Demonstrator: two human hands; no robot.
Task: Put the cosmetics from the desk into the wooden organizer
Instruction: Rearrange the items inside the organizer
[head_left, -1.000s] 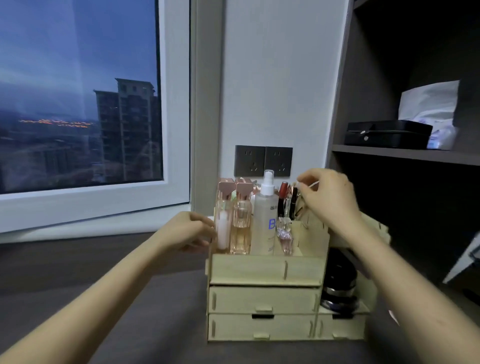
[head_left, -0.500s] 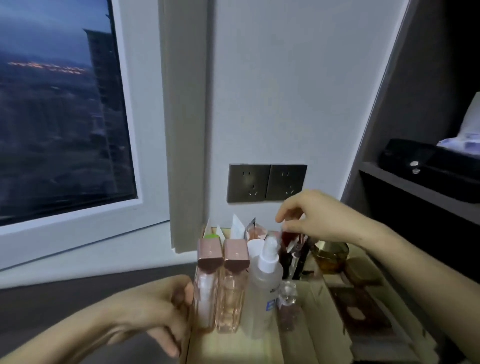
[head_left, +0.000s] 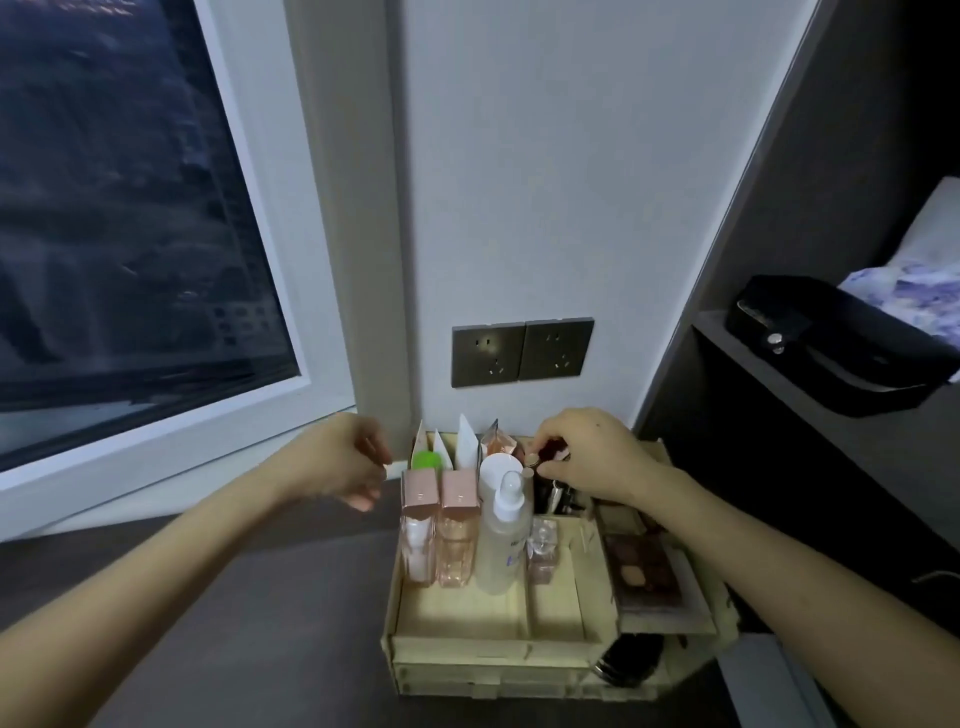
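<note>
The only writing is a bluish mark on the spray bottle (head_left: 503, 540), too blurred to read. That bottle stands upright in the organizer (head_left: 457, 613) on the dark worktop (head_left: 249, 623), with two pink-capped bottles (head_left: 439, 525) touching it on its left and a small clear bottle (head_left: 543, 551) just to its right. Behind it stand sachets (head_left: 466, 442) and a green cap (head_left: 427, 460). Right of it lies an eyeshadow palette (head_left: 644, 569), partly covered by the forearm. The right hand (head_left: 592, 454) is behind and right of the spray bottle, its grip pinched on a small dark tube, perhaps a lipstick (head_left: 551, 455), over the back slots. The left hand (head_left: 340, 465) hovers left of the spray bottle, fingers loosely curled and empty. Beyond are a grey wall with twin sockets (head_left: 522, 354), a window (head_left: 119, 208) at dusk, and a dark shelf carrying a black case (head_left: 831, 343).
</note>
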